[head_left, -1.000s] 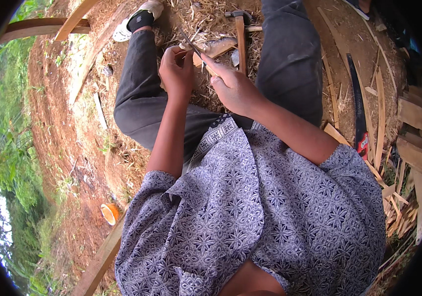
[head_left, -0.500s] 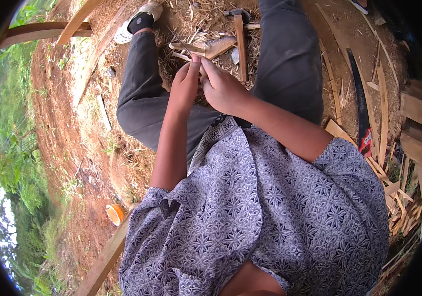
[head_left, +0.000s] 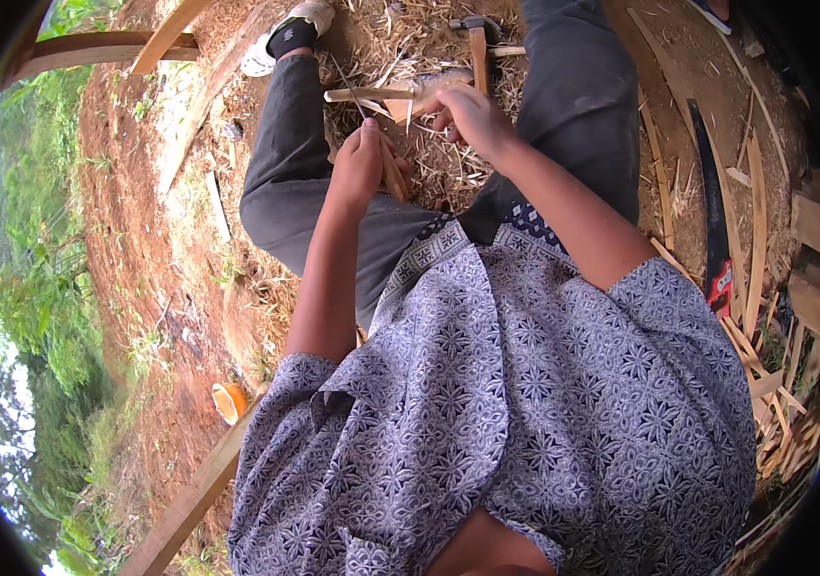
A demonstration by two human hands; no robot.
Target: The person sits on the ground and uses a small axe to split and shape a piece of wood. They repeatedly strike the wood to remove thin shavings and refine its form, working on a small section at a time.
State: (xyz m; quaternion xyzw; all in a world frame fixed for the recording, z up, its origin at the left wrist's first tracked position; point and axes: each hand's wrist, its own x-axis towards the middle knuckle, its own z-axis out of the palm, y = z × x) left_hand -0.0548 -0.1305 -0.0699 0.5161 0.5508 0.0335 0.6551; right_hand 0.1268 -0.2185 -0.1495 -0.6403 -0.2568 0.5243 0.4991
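Note:
My left hand (head_left: 360, 163) is closed around a slim tool with a thin metal shaft (head_left: 346, 82) pointing up and away. A light wooden piece (head_left: 393, 176), perhaps its handle, shows beside the palm. My right hand (head_left: 477, 117) reaches low over the ground between my legs, fingers partly bent and apart; its fingertips are near a flat wooden block (head_left: 398, 109). A pale round stick (head_left: 368, 95) lies across by that block. Just beyond my right hand is a hammer (head_left: 479, 53) with a wooden handle, its lower part hidden by the hand.
Wood shavings (head_left: 429, 182) cover the ground between my legs. To the right lie a handsaw (head_left: 712, 206) with a red handle and several long wooden strips (head_left: 757, 221). An orange cup-like container (head_left: 229, 402) and a wooden beam (head_left: 194, 499) are at lower left.
My right hand has parted from my left and moved right and away, over the lower hammer handle. My left hand keeps the tool. The view has shifted slightly.

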